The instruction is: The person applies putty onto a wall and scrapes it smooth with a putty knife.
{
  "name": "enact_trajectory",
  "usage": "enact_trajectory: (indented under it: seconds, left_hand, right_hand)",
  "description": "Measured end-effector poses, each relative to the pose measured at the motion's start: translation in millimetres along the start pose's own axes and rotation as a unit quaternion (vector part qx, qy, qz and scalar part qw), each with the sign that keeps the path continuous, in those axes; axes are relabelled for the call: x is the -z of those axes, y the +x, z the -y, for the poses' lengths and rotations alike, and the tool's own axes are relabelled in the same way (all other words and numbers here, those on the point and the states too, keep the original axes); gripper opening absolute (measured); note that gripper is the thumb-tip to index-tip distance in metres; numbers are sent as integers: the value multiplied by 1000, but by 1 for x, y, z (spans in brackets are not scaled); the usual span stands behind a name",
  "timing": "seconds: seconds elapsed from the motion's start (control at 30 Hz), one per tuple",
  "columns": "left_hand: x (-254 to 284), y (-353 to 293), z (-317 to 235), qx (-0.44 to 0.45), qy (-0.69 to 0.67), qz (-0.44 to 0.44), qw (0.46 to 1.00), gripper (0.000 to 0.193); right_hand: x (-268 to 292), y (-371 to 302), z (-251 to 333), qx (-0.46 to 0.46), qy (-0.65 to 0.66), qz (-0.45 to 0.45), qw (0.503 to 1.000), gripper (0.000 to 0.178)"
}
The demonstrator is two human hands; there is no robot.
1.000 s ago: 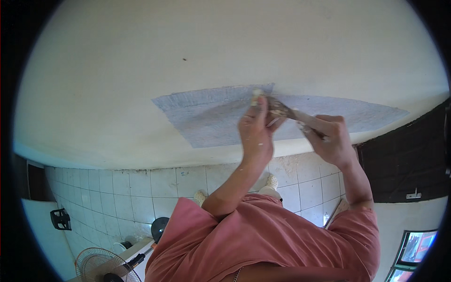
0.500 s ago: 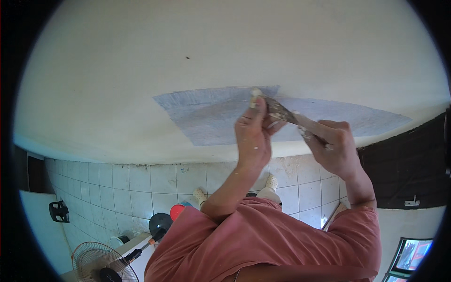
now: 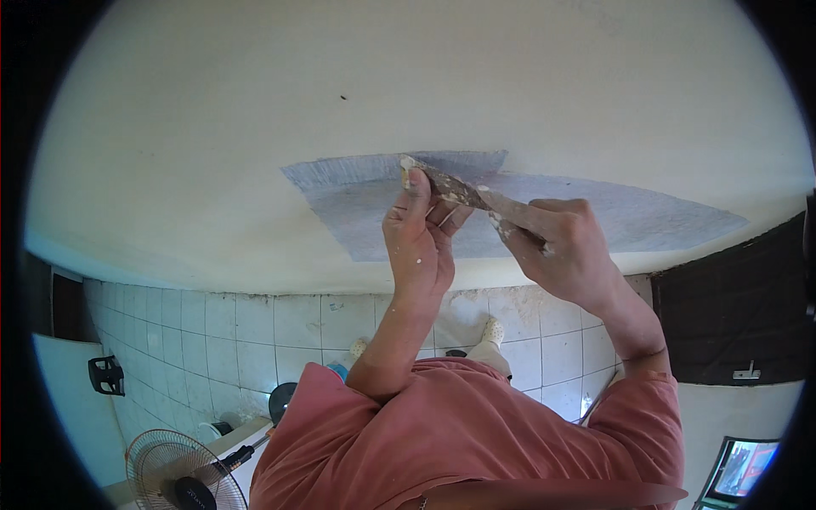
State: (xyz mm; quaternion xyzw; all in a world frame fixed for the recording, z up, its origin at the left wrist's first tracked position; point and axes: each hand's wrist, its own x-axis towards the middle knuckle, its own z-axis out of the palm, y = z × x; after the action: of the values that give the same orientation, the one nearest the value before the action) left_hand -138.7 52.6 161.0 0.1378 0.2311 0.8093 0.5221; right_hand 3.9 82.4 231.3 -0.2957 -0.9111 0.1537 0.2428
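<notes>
Your right hand [image 3: 565, 246] was clenched around one end of the scraper [image 3: 459, 190], its knuckles up and the tool slanting from it up and leftward to your other hand. Your left hand [image 3: 416, 246] had the scraper's far end between its raised thumb and its fingers, the rest of them partly bent below the blade. The scraper, then, spanned the space between your two hands, smeared with pale filler, and a whitish lump [image 3: 408, 161] sat just above your left thumb. Pale flecks marked both hands. You could not tell from this view whether the blade touched the wall [image 3: 255, 102].

Behind both hands lay a grey patch [image 3: 340, 204] on that cream wall, reaching out to the left of your left hand and to the right of your right. Above your left hand and a little leftward was a dark speck [image 3: 343, 97]. A dark door [image 3: 731, 297] stood right of your right hand. Below your hands were the tiled floor [image 3: 255, 323] and your pink shirt [image 3: 476, 416]; well below and left of your left hand was a fan [image 3: 183, 476].
</notes>
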Motion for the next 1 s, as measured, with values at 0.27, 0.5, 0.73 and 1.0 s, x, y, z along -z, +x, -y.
enact_trajectory:
  seconds: [0.27, 0.5, 0.73, 1.0]
  left_hand:
    - [0, 2, -2, -10, -25, -28, 999, 21]
    - [5, 0, 1, 4, -8, -58, 998, 22]
    - [13, -2, -7, 9, -8, -42, 999, 23]
    - [22, -5, -19, 29, 2, -32, 999, 24]
  right_hand:
    - [2, 2, 5, -10, 2, 5, 1000, 38]
    - [-3, 5, 6, -12, -1, -2, 1000, 35]
    - [0, 2, 12, -36, 5, 22, 999, 34]
    - [-12, 14, 31, 45, -10, 13, 999, 33]
